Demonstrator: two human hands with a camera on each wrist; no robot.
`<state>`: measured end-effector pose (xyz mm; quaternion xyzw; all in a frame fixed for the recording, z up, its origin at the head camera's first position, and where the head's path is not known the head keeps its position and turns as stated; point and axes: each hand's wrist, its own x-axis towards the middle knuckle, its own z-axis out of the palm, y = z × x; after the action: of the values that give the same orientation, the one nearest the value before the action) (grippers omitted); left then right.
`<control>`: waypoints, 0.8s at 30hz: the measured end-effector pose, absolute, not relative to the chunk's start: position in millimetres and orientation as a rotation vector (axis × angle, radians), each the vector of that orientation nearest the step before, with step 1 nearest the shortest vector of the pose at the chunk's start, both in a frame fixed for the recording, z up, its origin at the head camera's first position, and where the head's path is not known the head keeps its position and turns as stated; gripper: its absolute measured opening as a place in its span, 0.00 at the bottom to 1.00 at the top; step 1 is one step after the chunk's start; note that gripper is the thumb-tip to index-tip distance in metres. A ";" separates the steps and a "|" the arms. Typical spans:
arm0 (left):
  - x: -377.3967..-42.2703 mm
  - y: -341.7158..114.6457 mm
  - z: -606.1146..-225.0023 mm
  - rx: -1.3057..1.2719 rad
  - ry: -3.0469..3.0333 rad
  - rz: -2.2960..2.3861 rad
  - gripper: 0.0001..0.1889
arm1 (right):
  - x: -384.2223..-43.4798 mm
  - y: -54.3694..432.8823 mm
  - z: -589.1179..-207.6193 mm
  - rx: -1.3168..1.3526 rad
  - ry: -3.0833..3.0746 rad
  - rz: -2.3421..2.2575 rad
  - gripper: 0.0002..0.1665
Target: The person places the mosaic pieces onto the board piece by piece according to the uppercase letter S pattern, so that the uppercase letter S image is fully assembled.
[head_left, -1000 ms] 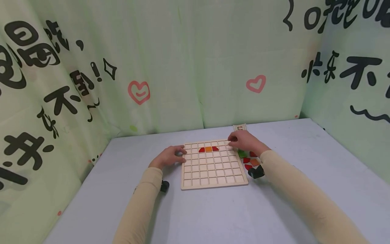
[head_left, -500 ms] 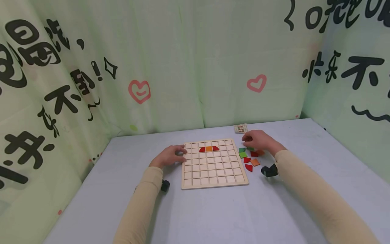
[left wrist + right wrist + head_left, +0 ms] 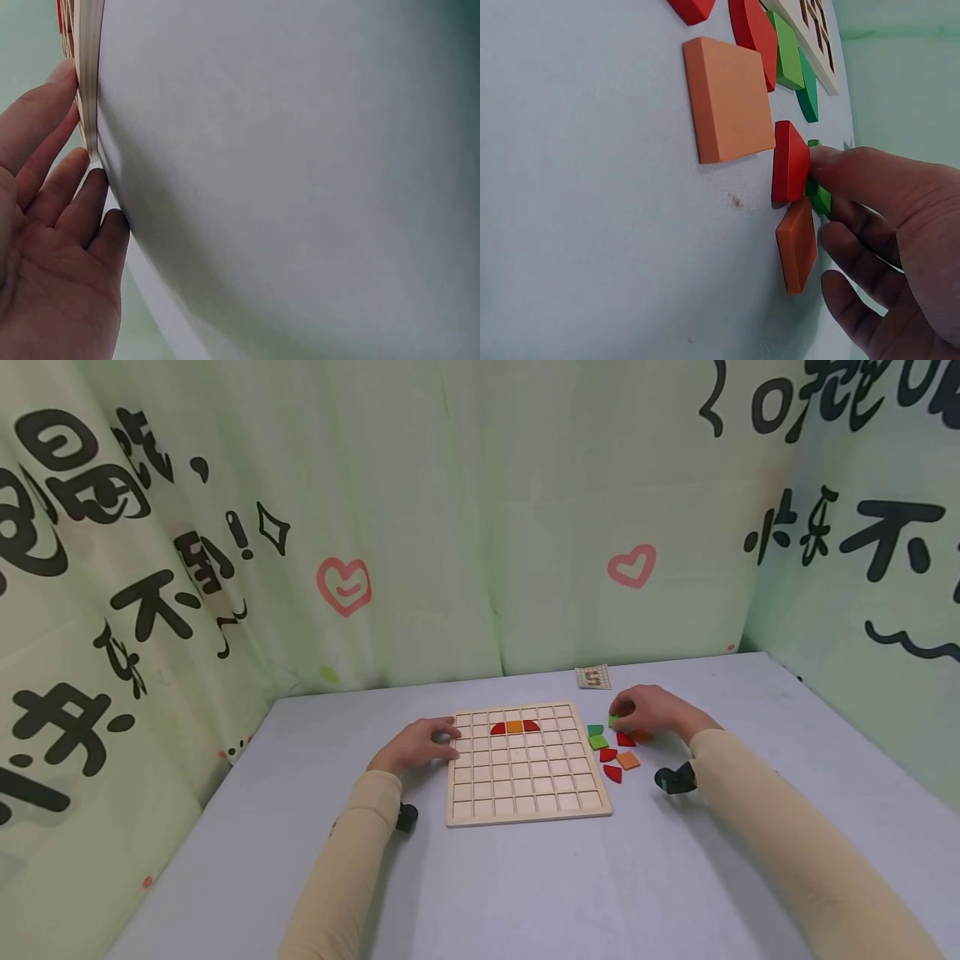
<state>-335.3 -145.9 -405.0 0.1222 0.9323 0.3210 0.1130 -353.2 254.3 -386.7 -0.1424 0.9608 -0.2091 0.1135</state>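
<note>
A pale wooden grid board (image 3: 525,777) lies on the table, with an orange square between two red quarter-round pieces in its upper part. My left hand (image 3: 417,743) rests at the board's left side. In the left wrist view the thumb (image 3: 46,112) touches the board's edge (image 3: 88,75), the other fingers loosely extended beside it. To the right of the board my right hand (image 3: 651,708) pinches a light green block (image 3: 819,180) between thumb and fingers, low over the table. The block is partly hidden by the thumb. A red piece (image 3: 790,163) and an orange block (image 3: 797,246) lie close to it.
Loose pieces lie along the board's right side: a dark green piece (image 3: 596,729), a light green square (image 3: 598,742), an orange square (image 3: 628,761) and several red ones. A small patterned card (image 3: 593,677) lies near the table's back edge. Curtains (image 3: 480,527) hang behind.
My right hand has moved from the board's upper right corner to the loose pieces on the right, and its fingers now hold a light green block. The left hand has stayed put.
</note>
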 end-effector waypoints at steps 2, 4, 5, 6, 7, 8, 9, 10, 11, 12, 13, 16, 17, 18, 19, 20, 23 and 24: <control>-334.6 -145.5 -404.4 0.360 2.737 0.937 0.17 | -353.8 254.2 -388.1 -0.406 2.824 -0.614 0.21; -334.1 -145.4 -403.9 0.359 2.736 0.938 0.18 | -354.2 253.3 -389.1 -0.404 2.828 -0.619 0.22; -333.6 -145.1 -403.4 0.361 2.737 0.938 0.18 | -354.7 252.9 -389.9 -0.404 2.831 -0.621 0.22; -333.2 -144.9 -403.2 0.360 2.735 0.940 0.18 | -355.4 252.4 -390.8 -0.399 2.838 -0.622 0.22; -332.8 -144.7 -402.8 0.359 2.734 0.944 0.18 | -355.7 251.7 -391.3 -0.398 2.844 -0.625 0.23; -332.6 -144.5 -402.7 0.358 2.733 0.945 0.18 | -356.2 251.0 -391.9 -0.401 2.853 -0.626 0.23; -332.3 -144.3 -402.5 0.356 2.731 0.949 0.18 | -356.5 250.3 -392.3 -0.406 2.858 -0.629 0.23; -332.2 -144.2 -402.6 0.354 2.730 0.951 0.18 | -356.6 249.3 -392.5 -0.408 2.865 -0.632 0.23; -332.1 -144.1 -402.7 0.352 2.728 0.953 0.18 | -357.0 248.7 -393.0 -0.413 2.873 -0.631 0.23; -332.1 -144.2 -402.7 0.349 2.726 0.956 0.18 | -357.1 247.7 -393.1 -0.419 2.879 -0.631 0.23; -332.3 -144.2 -402.8 0.348 2.726 0.957 0.18 | -357.3 246.9 -393.2 -0.423 2.884 -0.631 0.23; -333.1 -144.5 -403.7 0.348 2.729 0.957 0.17 | -357.8 244.1 -393.0 -0.438 2.891 -0.625 0.23; -333.5 -144.5 -403.9 0.347 2.729 0.956 0.17 | -358.1 243.5 -393.0 -0.440 2.892 -0.623 0.23; -333.8 -144.5 -404.3 0.347 2.729 0.956 0.18 | -358.3 242.5 -392.8 -0.445 2.893 -0.621 0.23; -334.2 -144.6 -404.6 0.346 2.730 0.956 0.18 | -358.8 241.8 -392.7 -0.449 2.895 -0.620 0.23; -334.5 -144.7 -404.9 0.344 2.730 0.956 0.18 | -359.2 241.1 -392.7 -0.455 2.897 -0.616 0.22; -334.7 -144.8 -405.2 0.349 2.731 0.953 0.18 | -361.0 240.3 -393.7 -0.464 2.903 -0.608 0.22; -334.6 -144.8 -404.9 0.353 2.732 0.952 0.18 | -361.6 240.3 -394.1 -0.463 2.905 -0.607 0.22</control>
<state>-334.6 -144.8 -404.9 0.1205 0.9313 0.3247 0.1133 -361.6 240.3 -394.1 -0.1537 0.9648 -0.2017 0.0690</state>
